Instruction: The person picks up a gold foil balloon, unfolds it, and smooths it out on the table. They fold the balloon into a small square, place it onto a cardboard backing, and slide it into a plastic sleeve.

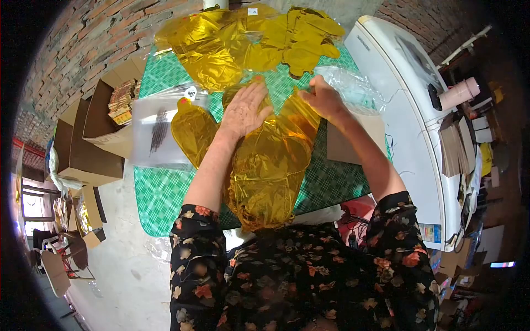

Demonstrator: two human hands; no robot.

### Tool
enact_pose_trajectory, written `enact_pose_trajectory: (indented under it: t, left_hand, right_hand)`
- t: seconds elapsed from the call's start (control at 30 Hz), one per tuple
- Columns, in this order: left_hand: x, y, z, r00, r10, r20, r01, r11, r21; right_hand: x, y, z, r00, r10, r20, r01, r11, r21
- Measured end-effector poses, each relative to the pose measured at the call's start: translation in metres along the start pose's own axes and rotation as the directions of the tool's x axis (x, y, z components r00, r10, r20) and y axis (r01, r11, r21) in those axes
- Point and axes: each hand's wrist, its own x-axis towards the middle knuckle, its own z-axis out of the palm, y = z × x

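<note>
A flat, uninflated gold foil balloon [268,176] lies across the near side of the table and hangs toward my body. My left hand [244,112] rests flat on its upper part, fingers stretched out. At the upper right corner of the foil, my right hand [323,98] is closed, pinching the edge. A rounded gold foil lobe [193,131] with a red dot at its tip spreads to the left of my left forearm. Farther back lie more gold foil balloons [210,49], crumpled and overlapping.
The table has a green checked cloth [160,193]. Clear plastic bags [165,129] lie at left, more clear plastic [353,88] at right beside a brown cardboard piece [353,138]. Cardboard boxes [94,149] stand left; a white fridge [408,110] stands right. A brick wall rises behind.
</note>
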Motion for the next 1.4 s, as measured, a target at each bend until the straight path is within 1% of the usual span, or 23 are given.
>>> enact_pose_trajectory:
  t: [0.07, 0.17, 0.27, 0.37, 0.47, 0.57, 0.6, 0.63, 0.67, 0.7, 0.73, 0.77, 0.83, 0.87, 0.93, 0.97, 1.03, 1.07, 1.17, 1.2, 1.3, 1.37, 1.4]
  left_hand:
    - [0.0, 0.001, -0.001, 1.0, 0.003, -0.003, -0.003, 1.0, -0.004]
    - [0.001, 0.0, -0.001, 1.0, -0.007, 0.01, 0.007, 1.0, -0.008]
    - [0.0, 0.0, 0.001, 1.0, 0.006, -0.008, -0.006, 1.0, -0.002]
    - [0.0, 0.0, 0.001, 1.0, 0.006, -0.007, -0.006, 1.0, 0.006]
    - [-0.001, 0.0, 0.002, 0.999, 0.025, -0.031, -0.025, 1.0, 0.017]
    - [0.0, 0.0, 0.001, 1.0, 0.012, -0.007, -0.012, 1.0, 0.016]
    - [0.0, 0.0, 0.002, 1.0, 0.012, -0.015, -0.012, 1.0, 0.018]
    - [-0.001, -0.001, 0.002, 1.0, 0.012, -0.023, -0.012, 1.0, 0.02]
    - [-0.001, -0.001, 0.003, 0.999, 0.013, -0.032, -0.012, 1.0, 0.023]
    - [-0.001, -0.006, 0.005, 0.998, 0.053, -0.026, -0.051, 0.996, 0.073]
    - [-0.001, -0.012, 0.007, 0.995, 0.093, -0.017, -0.09, 0.988, 0.122]
    - [-0.001, -0.017, 0.01, 0.991, 0.133, -0.007, -0.13, 0.977, 0.17]
    - [-0.003, -0.009, 0.002, 0.995, 0.093, -0.036, -0.091, 0.995, 0.04]
    - [-0.003, -0.006, -0.001, 0.996, 0.069, -0.05, -0.07, 0.997, -0.027]
    - [-0.001, -0.006, 0.006, 0.997, 0.071, -0.042, -0.068, 0.995, 0.079]
    - [-0.001, -0.006, 0.01, 0.997, 0.073, -0.037, -0.067, 0.989, 0.132]
    - [0.0, -0.003, 0.01, 0.994, 0.071, -0.079, -0.061, 0.99, 0.125]
    - [-0.001, -0.003, 0.01, 0.994, 0.074, -0.083, -0.063, 0.99, 0.129]
    - [-0.002, -0.003, 0.01, 0.999, 0.036, -0.016, -0.034, 0.989, 0.145]
    - [-0.001, 0.0, 0.005, 1.0, 0.016, 0.02, -0.019, 0.988, 0.153]
    - [0.001, 0.007, -0.01, 0.99, 0.057, 0.127, -0.086, 0.97, 0.229]
    - [0.001, 0.001, -0.001, 0.989, 0.118, 0.085, -0.14, 0.938, 0.318]
    - [0.001, -0.002, 0.001, 0.987, 0.148, 0.066, -0.162, 0.918, 0.362]
  right_hand:
    - [-0.007, 0.012, 0.007, 0.995, -0.095, 0.014, 0.096, 0.953, -0.287]
    - [-0.008, 0.037, 0.015, 0.983, 0.009, 0.181, 0.05, 0.946, -0.319]
    - [-0.003, 0.033, 0.017, 0.964, 0.041, 0.263, 0.043, 0.951, -0.306]
    - [0.007, 0.021, 0.009, 0.924, 0.174, 0.341, -0.15, 0.984, -0.097]
    - [0.009, -0.001, -0.007, 0.908, 0.095, 0.407, -0.19, 0.962, 0.198]
    - [-0.002, -0.041, -0.019, 0.864, 0.08, 0.497, -0.379, 0.753, 0.538]
    - [0.006, -0.046, -0.011, 0.801, 0.12, 0.586, -0.47, 0.732, 0.492]
    - [-0.002, -0.047, -0.002, 0.887, -0.048, 0.459, -0.273, 0.746, 0.607]
    - [-0.018, -0.047, 0.009, 0.926, -0.216, 0.308, -0.06, 0.722, 0.689]
    - [-0.018, -0.053, 0.02, 0.897, -0.133, 0.422, -0.3, 0.518, 0.801]
    - [-0.017, -0.062, 0.029, 0.848, -0.047, 0.528, -0.501, 0.252, 0.828]
    - [-0.019, -0.066, 0.03, 0.876, -0.039, 0.48, -0.449, 0.295, 0.843]
    - [-0.029, -0.082, 0.024, 0.923, -0.029, 0.383, -0.345, 0.378, 0.859]
    - [-0.033, -0.068, 0.023, 0.963, -0.092, 0.252, -0.177, 0.487, 0.855]
    - [-0.045, -0.039, 0.028, 0.996, -0.012, 0.088, -0.042, 0.813, 0.58]
    - [-0.053, -0.026, 0.033, 1.0, -0.001, -0.006, 0.004, 0.921, 0.388]
    - [-0.074, -0.002, 0.043, 0.956, -0.273, -0.104, 0.286, 0.948, 0.14]
    - [-0.085, 0.006, 0.048, 0.904, -0.408, -0.124, 0.412, 0.911, 0.005]
    - [-0.113, -0.025, 0.036, 0.886, -0.462, -0.025, 0.457, 0.882, -0.113]
    - [-0.118, -0.029, 0.04, 0.898, -0.439, -0.023, 0.434, 0.894, -0.111]
    - [-0.124, -0.042, 0.051, 0.92, -0.391, -0.042, 0.386, 0.918, -0.091]
    - [-0.123, -0.051, 0.054, 0.915, -0.394, -0.085, 0.39, 0.919, -0.057]
    - [-0.119, -0.053, 0.056, 0.909, -0.409, -0.079, 0.402, 0.911, -0.091]
